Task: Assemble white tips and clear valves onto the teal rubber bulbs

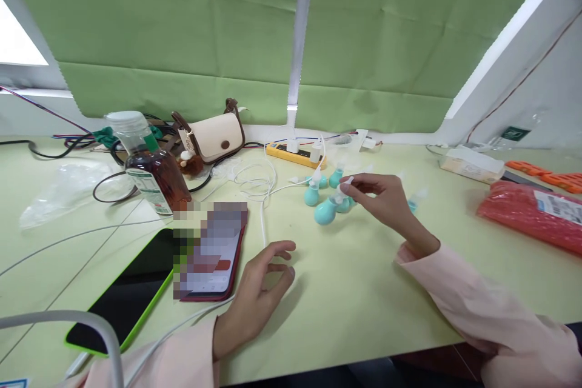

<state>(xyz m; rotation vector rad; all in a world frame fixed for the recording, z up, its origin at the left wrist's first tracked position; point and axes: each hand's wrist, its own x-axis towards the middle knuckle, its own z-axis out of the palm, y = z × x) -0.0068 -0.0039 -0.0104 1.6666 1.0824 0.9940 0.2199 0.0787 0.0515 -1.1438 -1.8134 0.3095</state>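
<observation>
My right hand (384,200) reaches out over the pale green table (345,291) and pinches the clear nozzle of a teal rubber bulb (325,212). Several more teal bulbs (312,194) with clear tips lie just behind it. My left hand (257,297) rests on the table with its fingers spread and holds nothing. It lies right beside a phone in a red case (213,254), whose screen is lit. Both arms wear pale pink sleeves.
A tablet in a green case (130,294) lies left of the phone. A bottle of brown drink (150,170), a cream handbag (211,136), a yellow power strip (295,154) and white cables sit behind. A red mesh pack (531,212) lies right. A grey bar (68,318) crosses the near left.
</observation>
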